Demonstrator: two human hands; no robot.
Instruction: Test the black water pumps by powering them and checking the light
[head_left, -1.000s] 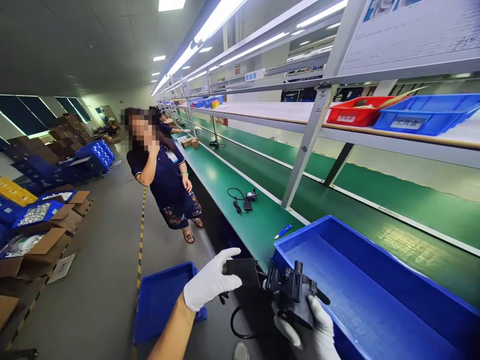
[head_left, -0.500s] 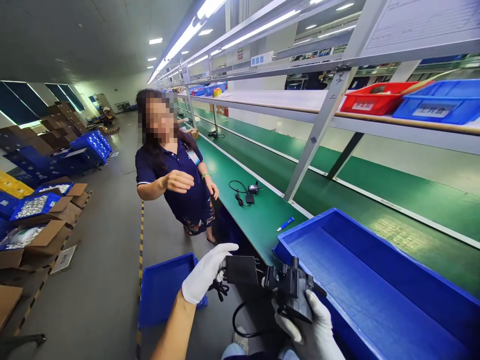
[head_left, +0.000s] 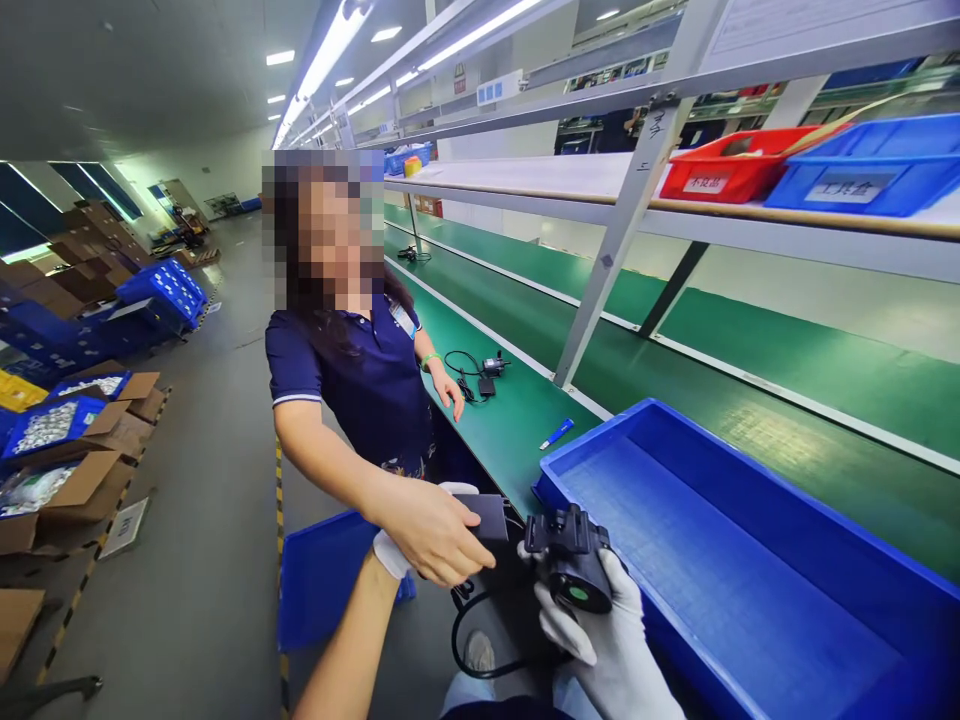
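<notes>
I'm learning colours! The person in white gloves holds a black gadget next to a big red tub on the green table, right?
Not quite. In the head view, the big tub beside the black gadget is blue, not red. The gloved right hand holds the gadget by the green table.

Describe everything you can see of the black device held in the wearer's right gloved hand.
The black device looks like moulded plastic, compact and blocky, with knobs or ports on top and a round face with a small green dot toward the camera. The white-gloved right hand grips it from below, beside the blue bin. A black cable loops beneath it; whether the cable joins it cannot be told.
</notes>
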